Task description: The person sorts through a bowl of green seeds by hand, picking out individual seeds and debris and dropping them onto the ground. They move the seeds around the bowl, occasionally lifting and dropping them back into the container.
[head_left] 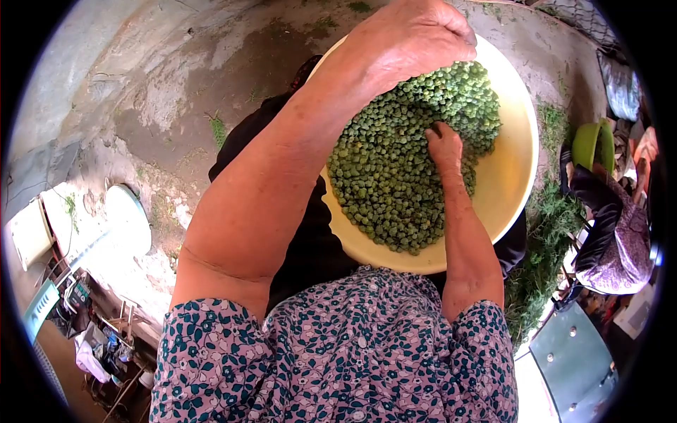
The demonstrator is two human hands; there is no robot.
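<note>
A wide pale yellow basin [518,162] lies across my lap, filled much of the way with small round green pods [388,176]. In the basin, my right hand [446,146] reaches into the heap, its thumb and fingertips drawn together at the surface of the pods. High over the far side of the basin, my left hand [423,35] is raised close to the camera, wrist bent and fingers curled together. Whatever those left fingers hold is hidden. A brighter green patch of pods lies beneath that hand, and the pods near my right hand are in shade.
Bare concrete ground [169,106] surrounds the basin, with green weeds [543,233] to the right. A purple patterned cloth [620,247] and a green bucket [594,144] stand at the far right, above a grey-green panel [575,359]. At left are a white round object [128,220] and assorted clutter.
</note>
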